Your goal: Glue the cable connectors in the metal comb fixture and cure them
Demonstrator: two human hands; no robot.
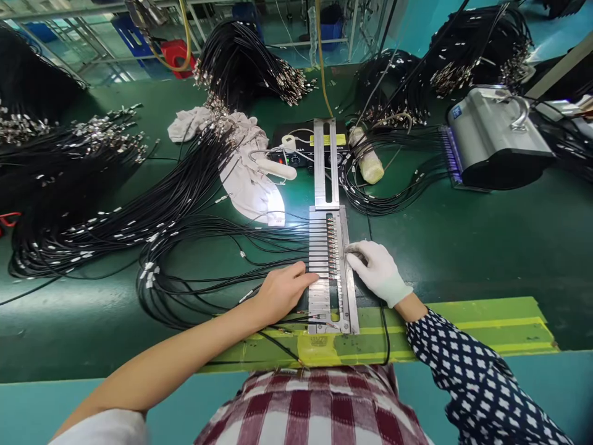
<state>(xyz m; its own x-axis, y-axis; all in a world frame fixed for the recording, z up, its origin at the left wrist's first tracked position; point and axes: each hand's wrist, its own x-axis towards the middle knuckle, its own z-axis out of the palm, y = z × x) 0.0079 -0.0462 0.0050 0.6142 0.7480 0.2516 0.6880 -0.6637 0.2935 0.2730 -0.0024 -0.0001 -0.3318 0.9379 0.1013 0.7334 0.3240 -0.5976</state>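
A slotted metal fixture point(319, 300) lies in front of me, with several black cables point(273, 237) laid across its slots from the left. Their stripped ends and small metal connectors point(332, 238) line up along the fixture's middle. My bare left hand point(285, 290) is at the fixture's left side, thumb and forefinger closed on a black cable at one of the lower slots. My right hand point(376, 272), in a white glove, rests against the fixture's right edge with fingers curled together; whatever may be between its fingertips is hidden. A few loose cable ends point(319, 317) lie across the fixture's near end.
Large black cable bundles point(106, 228) spread over the left of the green table point(463, 247). Behind the fixture are a white cloth point(245, 179), a soldering-iron-like white handle point(277, 168) and a black control box point(301, 154). A silver machine point(495, 139) stands at right.
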